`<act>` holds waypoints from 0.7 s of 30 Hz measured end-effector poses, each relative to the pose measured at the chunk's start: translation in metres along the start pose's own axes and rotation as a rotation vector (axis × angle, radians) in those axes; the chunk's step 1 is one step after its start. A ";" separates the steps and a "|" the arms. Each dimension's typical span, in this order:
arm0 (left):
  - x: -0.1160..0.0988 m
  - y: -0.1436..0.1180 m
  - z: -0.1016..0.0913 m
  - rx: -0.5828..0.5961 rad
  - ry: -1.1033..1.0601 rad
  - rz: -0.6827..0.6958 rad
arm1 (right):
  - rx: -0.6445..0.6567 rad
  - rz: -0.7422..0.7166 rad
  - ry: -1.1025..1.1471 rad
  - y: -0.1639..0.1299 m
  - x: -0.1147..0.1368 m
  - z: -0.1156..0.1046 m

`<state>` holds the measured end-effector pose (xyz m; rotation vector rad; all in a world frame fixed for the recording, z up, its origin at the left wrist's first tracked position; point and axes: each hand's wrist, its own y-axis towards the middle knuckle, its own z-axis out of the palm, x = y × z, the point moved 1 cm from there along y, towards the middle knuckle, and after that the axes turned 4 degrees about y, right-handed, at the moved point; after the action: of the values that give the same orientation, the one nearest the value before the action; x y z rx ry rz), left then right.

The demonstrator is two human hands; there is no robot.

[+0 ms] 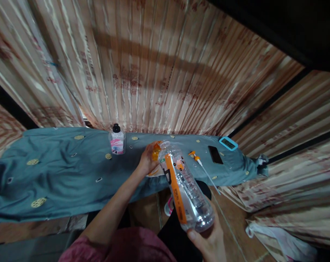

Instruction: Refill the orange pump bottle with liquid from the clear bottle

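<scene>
The right hand (pixel 208 238) grips the base of a clear plastic bottle (pixel 185 185), tilted with its neck pointing away over the edge of the table (pixel 58 174). The left hand (pixel 147 160) closes its fingers on the orange cap (pixel 156 151) at the bottle's mouth. On the teal cloth lie a small black-capped bottle (pixel 117 140), an orange pump tube (pixel 199 162), a phone (pixel 215 154) and a blue timer (pixel 228 143).

Head camera, looking forward and steeply down from just above the hands.

There is only this one view. It faces a teal cloth (pixel 58 174) that crosses the middle of the frame, with striped curtains (pixel 159 72) filling the top. The clear bottle (pixel 185 185) sits very close at lower centre, with the person's lap and floor along the bottom edge. Wide-angle bending curves the edges.
</scene>
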<state>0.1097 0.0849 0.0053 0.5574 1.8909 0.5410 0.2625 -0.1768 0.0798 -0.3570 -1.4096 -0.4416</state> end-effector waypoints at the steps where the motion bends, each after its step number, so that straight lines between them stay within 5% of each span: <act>1: 0.000 0.000 -0.001 -0.006 0.001 0.011 | -0.002 -0.006 0.007 0.000 0.000 0.000; 21: -0.007 0.000 -0.004 -0.027 0.025 0.023 | 0.032 -0.084 -0.007 0.002 -0.011 -0.008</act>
<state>0.1084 0.0802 0.0112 0.5584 1.8999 0.5899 0.2697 -0.1779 0.0678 -0.2743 -1.4409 -0.4864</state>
